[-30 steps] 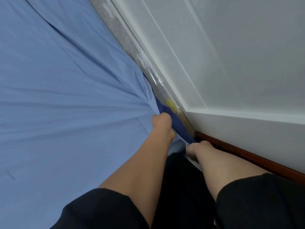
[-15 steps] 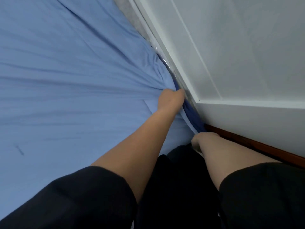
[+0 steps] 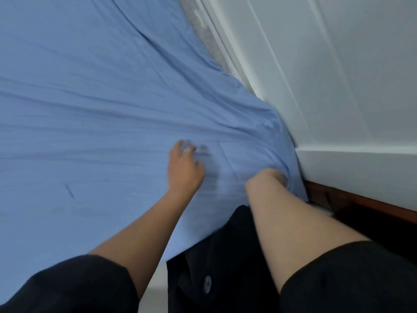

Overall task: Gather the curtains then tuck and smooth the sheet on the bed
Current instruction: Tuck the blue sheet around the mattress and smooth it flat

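L hand (image 3: 184,170) fingertips blurred; R hand (image 3: 268,177) fingers hidden in sheet (image 3: 90,98) fold.

Head view, facing down, near sheet (image 3: 94,114)

We are in a home bedroom: a light blue sheet (image 3: 90,105) spreads wide over a mattress (image 3: 200,26) (its grey patterned edge shows at the top), set close against a white panelled wall (image 3: 343,75) with a dark wooden rail (image 3: 361,201) below.
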A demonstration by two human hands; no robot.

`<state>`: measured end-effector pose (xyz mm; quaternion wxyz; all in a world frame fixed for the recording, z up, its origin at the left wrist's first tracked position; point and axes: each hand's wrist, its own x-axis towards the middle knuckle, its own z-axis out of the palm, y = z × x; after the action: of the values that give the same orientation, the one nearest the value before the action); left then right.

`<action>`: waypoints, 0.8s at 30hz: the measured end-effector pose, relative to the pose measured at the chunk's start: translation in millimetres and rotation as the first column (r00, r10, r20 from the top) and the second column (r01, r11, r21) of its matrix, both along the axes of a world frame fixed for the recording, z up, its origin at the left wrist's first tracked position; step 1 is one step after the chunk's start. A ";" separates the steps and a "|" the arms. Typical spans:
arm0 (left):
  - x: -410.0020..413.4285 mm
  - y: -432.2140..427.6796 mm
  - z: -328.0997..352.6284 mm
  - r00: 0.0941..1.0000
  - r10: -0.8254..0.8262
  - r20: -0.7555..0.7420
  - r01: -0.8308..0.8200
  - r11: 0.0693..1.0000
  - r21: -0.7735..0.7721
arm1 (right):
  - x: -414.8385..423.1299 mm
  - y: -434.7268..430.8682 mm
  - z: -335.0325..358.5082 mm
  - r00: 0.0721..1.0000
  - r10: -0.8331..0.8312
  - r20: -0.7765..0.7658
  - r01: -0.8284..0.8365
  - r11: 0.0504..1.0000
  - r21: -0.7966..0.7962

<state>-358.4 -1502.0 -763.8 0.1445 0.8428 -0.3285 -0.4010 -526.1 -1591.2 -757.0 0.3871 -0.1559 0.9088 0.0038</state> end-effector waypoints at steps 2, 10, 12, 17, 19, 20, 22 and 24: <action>14.7 66.6 -13.9 0.979 -0.006 0.203 -0.009 0.997 0.071 | 50.8 25.7 1.2 0.995 0.015 -0.100 -0.019 0.999 -0.038; 34.8 273.9 -50.6 0.946 -0.226 0.233 0.134 0.926 0.354 | 122.0 186.6 -64.0 0.552 0.823 -0.133 -0.831 0.556 -0.009; 48.6 313.1 -63.8 0.943 -0.237 0.233 0.126 0.904 0.409 | 98.3 193.1 -93.7 0.432 0.868 -0.243 -0.897 0.441 -0.022; 59.8 320.8 -73.4 0.914 -0.308 0.265 0.238 0.934 0.265 | 21.4 98.5 -119.7 0.677 0.535 -0.506 -0.655 0.752 -0.081; 68.5 337.0 -72.4 0.919 -0.293 0.263 0.232 0.943 0.239 | 32.3 94.6 -117.9 0.701 0.539 -0.467 -0.630 0.775 -0.051; 67.8 346.4 -71.1 0.924 -0.287 0.253 0.222 0.941 0.256 | 40.0 99.1 -112.9 0.700 0.545 -0.461 -0.630 0.775 -0.041; 66.2 375.1 -62.7 0.950 -0.230 0.211 0.172 0.950 0.260 | 62.9 125.3 -97.1 0.661 0.585 -0.470 -0.692 0.717 -0.080; 71.2 407.4 -53.2 0.968 -0.177 0.181 0.117 0.946 0.302 | 98.2 164.5 -77.9 0.469 0.746 -0.472 -0.875 0.467 -0.129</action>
<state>-287.2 -1094.6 -817.0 -0.0451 0.8648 -0.3417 -0.3653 -428.0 -1426.7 -834.9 0.1327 -0.6392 0.7556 0.0546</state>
